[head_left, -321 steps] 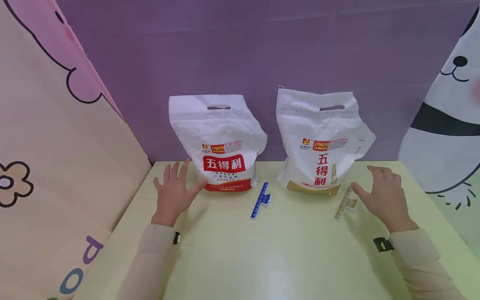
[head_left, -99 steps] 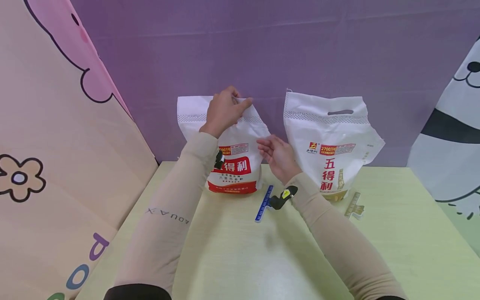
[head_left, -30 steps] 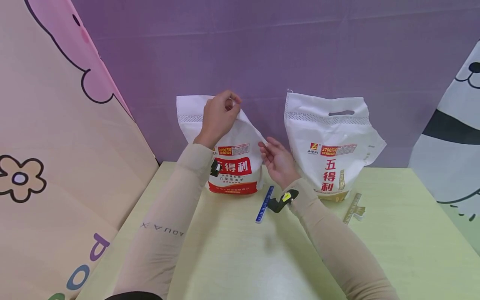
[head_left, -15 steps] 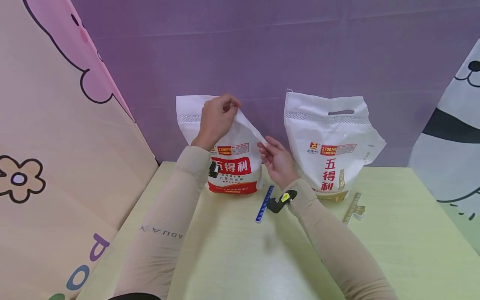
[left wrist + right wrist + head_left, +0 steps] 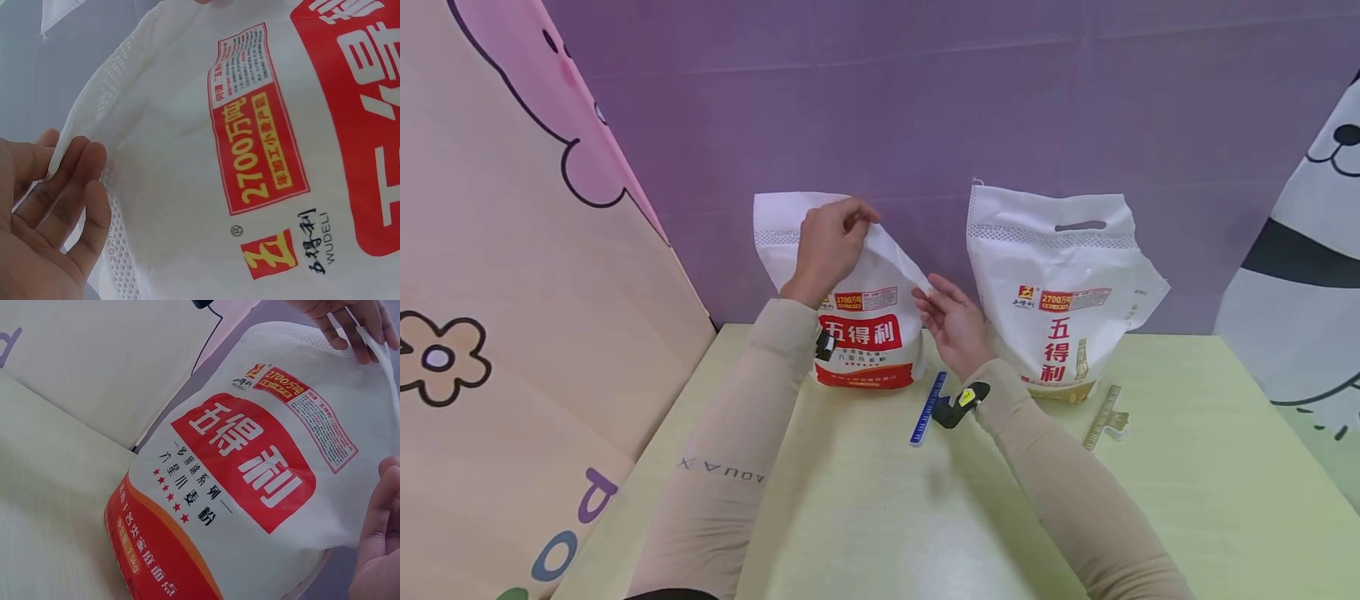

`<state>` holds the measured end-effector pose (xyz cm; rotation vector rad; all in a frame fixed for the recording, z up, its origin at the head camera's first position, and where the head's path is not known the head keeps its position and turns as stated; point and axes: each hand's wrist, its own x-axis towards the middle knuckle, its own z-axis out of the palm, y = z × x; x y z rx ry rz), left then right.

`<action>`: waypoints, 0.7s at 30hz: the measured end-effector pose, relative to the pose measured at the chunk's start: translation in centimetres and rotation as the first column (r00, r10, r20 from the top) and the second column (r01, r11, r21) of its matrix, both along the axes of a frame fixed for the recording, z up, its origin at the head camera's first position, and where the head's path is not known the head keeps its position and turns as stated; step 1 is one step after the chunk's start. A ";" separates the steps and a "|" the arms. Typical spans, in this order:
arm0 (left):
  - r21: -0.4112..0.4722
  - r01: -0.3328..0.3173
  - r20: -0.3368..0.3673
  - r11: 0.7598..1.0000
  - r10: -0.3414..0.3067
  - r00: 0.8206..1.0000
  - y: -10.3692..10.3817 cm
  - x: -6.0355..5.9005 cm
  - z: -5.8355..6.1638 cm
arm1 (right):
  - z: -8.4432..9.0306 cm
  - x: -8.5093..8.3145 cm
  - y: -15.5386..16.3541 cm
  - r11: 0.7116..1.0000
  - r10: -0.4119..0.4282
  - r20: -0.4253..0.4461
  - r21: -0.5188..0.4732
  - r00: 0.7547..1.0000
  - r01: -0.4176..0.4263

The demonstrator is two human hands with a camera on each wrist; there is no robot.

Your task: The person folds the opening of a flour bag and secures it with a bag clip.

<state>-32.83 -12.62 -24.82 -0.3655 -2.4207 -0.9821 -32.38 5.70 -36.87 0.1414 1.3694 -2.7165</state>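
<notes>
A white flour bag (image 5: 865, 267) with a red label stands at the back left of the table. My left hand (image 5: 831, 247) pinches its top edge near the middle, covering the handle slot. In the left wrist view the thumb and fingers (image 5: 87, 181) hold the edge beside the dotted band. My right hand (image 5: 955, 325) pinches the bag's right corner, and the edge runs straight down between the two hands. Just below the right hand lies a blue clip (image 5: 928, 408) with ruler-like marks, partly behind the wrist camera.
A second white flour bag (image 5: 1060, 283) with a gold base stands to the right, its handle slot showing. A gold clip (image 5: 1103, 417) with similar marks lies in front of it. A purple backdrop (image 5: 850, 100) rises behind the table (image 5: 865, 483); printed panels flank both sides.
From open above the table, both hands came to the left bag and took hold of its edge. Lately the left hand has drifted slightly down and left, and the edge between the hands has straightened.
</notes>
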 end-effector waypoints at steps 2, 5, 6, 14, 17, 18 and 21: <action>-0.019 -0.019 -0.008 1.000 0.019 1.000 0.0 0.0 -0.1 | 0.0 0.0 0.0 1.000 -0.003 0.003 0.009 1.000 0.003; -0.052 -0.044 -0.025 0.998 0.043 0.999 0.0 0.1 -0.1 | 0.0 0.0 -0.1 1.000 -0.004 0.005 0.018 1.000 0.004; -0.063 -0.049 -0.030 0.997 0.048 0.998 0.0 0.1 -0.2 | -0.1 0.0 -0.1 1.000 -0.003 0.004 0.022 1.000 0.002; -0.160 -0.081 -0.062 0.984 0.072 0.995 -0.2 0.2 -1.0 | -0.2 0.0 -0.2 0.999 0.012 0.009 0.052 1.000 -0.012; -0.196 -0.087 -0.089 0.977 0.071 0.994 -0.1 0.2 -1.1 | -0.2 0.1 -0.2 0.997 0.012 0.007 0.070 1.000 -0.013; -0.206 -0.091 -0.097 0.974 0.072 0.993 0.0 0.2 -1.2 | -0.2 0.1 -0.2 0.997 0.012 0.006 0.077 1.000 -0.013; -0.227 -0.107 -0.119 0.968 0.082 0.990 0.0 0.2 -1.3 | -0.2 0.1 -0.1 0.994 0.019 0.003 0.109 1.000 -0.019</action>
